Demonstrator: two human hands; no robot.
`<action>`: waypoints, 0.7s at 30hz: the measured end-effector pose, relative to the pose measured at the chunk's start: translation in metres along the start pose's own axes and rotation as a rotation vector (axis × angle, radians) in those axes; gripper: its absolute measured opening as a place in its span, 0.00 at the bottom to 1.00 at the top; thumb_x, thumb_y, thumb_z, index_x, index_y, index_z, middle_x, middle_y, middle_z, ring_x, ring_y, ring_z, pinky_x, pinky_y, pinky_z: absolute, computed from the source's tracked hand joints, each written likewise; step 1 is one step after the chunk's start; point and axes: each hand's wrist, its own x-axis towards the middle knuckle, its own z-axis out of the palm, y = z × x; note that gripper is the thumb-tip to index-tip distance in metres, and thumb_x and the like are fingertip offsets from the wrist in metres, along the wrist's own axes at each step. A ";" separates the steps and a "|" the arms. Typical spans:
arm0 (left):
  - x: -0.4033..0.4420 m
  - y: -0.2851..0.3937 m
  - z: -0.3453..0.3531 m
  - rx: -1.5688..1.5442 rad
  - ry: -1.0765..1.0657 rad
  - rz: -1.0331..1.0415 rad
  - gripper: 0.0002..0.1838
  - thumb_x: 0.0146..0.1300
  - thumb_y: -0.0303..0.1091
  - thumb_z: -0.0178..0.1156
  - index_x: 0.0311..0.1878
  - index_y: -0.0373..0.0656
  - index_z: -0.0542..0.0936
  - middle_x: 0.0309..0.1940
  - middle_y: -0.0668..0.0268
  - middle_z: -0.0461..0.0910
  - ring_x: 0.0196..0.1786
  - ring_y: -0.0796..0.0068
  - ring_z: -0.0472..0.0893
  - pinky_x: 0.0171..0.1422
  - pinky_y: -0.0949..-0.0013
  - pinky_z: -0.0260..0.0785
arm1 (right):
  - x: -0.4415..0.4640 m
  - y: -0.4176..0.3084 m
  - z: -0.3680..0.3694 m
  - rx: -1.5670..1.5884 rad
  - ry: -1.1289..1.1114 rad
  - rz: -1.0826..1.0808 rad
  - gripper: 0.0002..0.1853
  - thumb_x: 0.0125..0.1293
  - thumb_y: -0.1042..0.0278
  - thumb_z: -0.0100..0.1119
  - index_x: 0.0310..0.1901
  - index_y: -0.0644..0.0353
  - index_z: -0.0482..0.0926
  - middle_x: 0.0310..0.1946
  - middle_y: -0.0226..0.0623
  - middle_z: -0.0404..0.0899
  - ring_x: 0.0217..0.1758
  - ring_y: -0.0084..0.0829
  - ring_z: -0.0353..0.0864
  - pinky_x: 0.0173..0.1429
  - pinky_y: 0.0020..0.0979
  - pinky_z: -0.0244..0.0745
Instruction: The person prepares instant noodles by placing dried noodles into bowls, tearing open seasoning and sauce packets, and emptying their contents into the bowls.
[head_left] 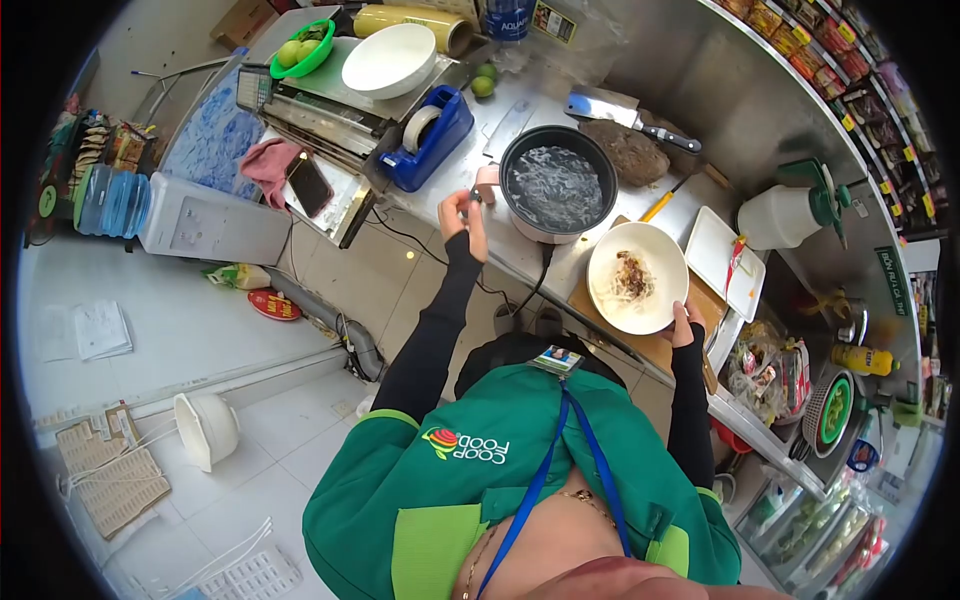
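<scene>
The person's right hand (684,324) held the rim of a cream bowl (612,262) at its lower right edge, the fingers closed around it. Inside the bowl lay pale strands with a dark brown topping in the middle. The bowl sat over a wooden cutting board (655,346) at the counter's near edge, between the two hands.

The left hand (468,222) was well apart from the right, raised at the pink handle (487,184) of an electric pot (540,231), fingers bent toward it; whether they touched it could not be told. The pot, full of churning water (557,185), stood beyond and to the left of the bowl.

Both arms reached forward in black sleeves, the left forearm angled up toward the handle, the right extended toward the bowl. A white tray (708,240) lay right of the bowl, and a cleaver (608,107) lay beyond the pot.
</scene>
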 end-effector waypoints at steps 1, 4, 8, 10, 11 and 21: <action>-0.007 -0.007 -0.004 0.045 -0.007 0.000 0.16 0.63 0.36 0.55 0.51 0.39 0.70 0.45 0.64 0.71 0.46 0.74 0.71 0.44 0.70 0.66 | 0.002 -0.002 -0.002 0.004 -0.017 -0.015 0.24 0.66 0.55 0.50 0.59 0.60 0.67 0.37 0.37 0.80 0.29 0.27 0.82 0.28 0.26 0.78; -0.035 -0.017 -0.016 0.052 -0.028 -0.007 0.13 0.60 0.31 0.56 0.47 0.40 0.71 0.42 0.64 0.69 0.41 0.74 0.72 0.38 0.73 0.66 | 0.017 0.007 -0.018 -0.039 -0.045 -0.011 0.25 0.67 0.54 0.50 0.59 0.61 0.67 0.38 0.37 0.80 0.30 0.27 0.82 0.27 0.26 0.78; -0.063 0.001 -0.046 0.089 -0.091 -0.090 0.13 0.58 0.29 0.57 0.46 0.42 0.73 0.40 0.64 0.70 0.41 0.74 0.73 0.35 0.74 0.67 | 0.024 0.010 -0.021 -0.324 0.412 -0.642 0.21 0.60 0.64 0.59 0.55 0.61 0.72 0.38 0.33 0.73 0.36 0.21 0.72 0.39 0.23 0.68; -0.073 -0.012 -0.067 0.068 -0.180 -0.119 0.13 0.57 0.29 0.57 0.46 0.42 0.73 0.40 0.64 0.71 0.41 0.73 0.74 0.36 0.74 0.68 | -0.019 -0.040 0.011 -0.455 0.518 -0.731 0.15 0.61 0.68 0.57 0.48 0.63 0.74 0.31 0.31 0.69 0.31 0.21 0.66 0.36 0.24 0.65; -0.078 -0.018 -0.080 0.064 -0.210 -0.142 0.13 0.56 0.28 0.57 0.46 0.42 0.73 0.40 0.63 0.71 0.39 0.71 0.74 0.37 0.72 0.68 | -0.034 -0.055 0.030 -0.429 0.436 -0.809 0.13 0.61 0.69 0.56 0.47 0.64 0.74 0.31 0.31 0.70 0.31 0.23 0.67 0.37 0.25 0.65; -0.099 -0.110 -0.334 0.228 -0.050 -0.372 0.17 0.58 0.30 0.58 0.52 0.42 0.71 0.44 0.58 0.72 0.38 0.69 0.78 0.42 0.67 0.70 | -0.121 0.056 0.405 -0.413 -0.901 -0.477 0.06 0.64 0.72 0.54 0.39 0.63 0.77 0.27 0.25 0.73 0.29 0.15 0.68 0.34 0.20 0.65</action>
